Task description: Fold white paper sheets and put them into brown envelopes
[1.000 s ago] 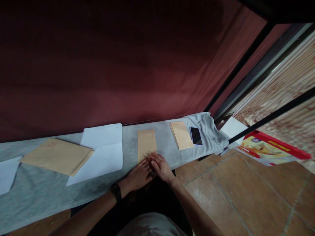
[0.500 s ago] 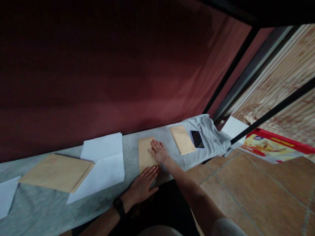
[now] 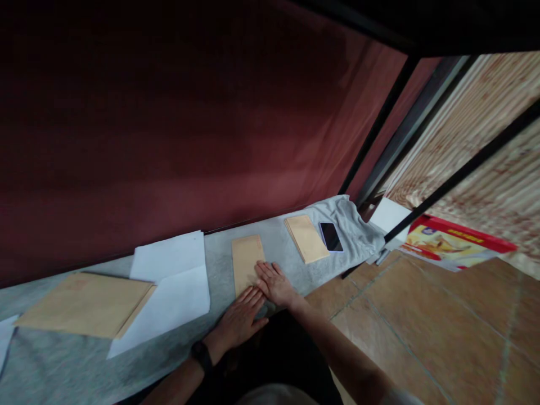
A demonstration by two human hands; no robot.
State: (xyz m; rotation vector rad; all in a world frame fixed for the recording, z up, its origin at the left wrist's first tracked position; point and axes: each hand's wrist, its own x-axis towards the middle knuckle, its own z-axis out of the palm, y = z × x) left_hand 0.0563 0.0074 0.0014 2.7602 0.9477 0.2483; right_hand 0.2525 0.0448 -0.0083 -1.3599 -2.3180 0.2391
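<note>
A brown paper envelope (image 3: 246, 259) lies flat on the grey cloth-covered bench (image 3: 219, 264) in front of me. My left hand (image 3: 240, 316), with a dark watch on its wrist, rests palm down over the envelope's near end, fingers stretched out. Flat on the envelope's right edge is my right hand (image 3: 274, 283), its fingers extended and its fingertips just ahead of the left ones. The two hands touch or nearly touch. Both cover the near part of the envelope.
To the right lie a small stack of brown envelopes (image 3: 306, 238) and a phone (image 3: 331, 237). At left, larger brown envelopes (image 3: 86, 304) overlap white paper sheets (image 3: 181, 287). A dark red panel (image 3: 169, 140) rises behind the bench. A colourful box (image 3: 455, 242) sits beyond a black bar.
My right hand has slid toward me along the envelope, from its upper part to its near right edge. My left hand stays at the near end. The view has shifted slightly.
</note>
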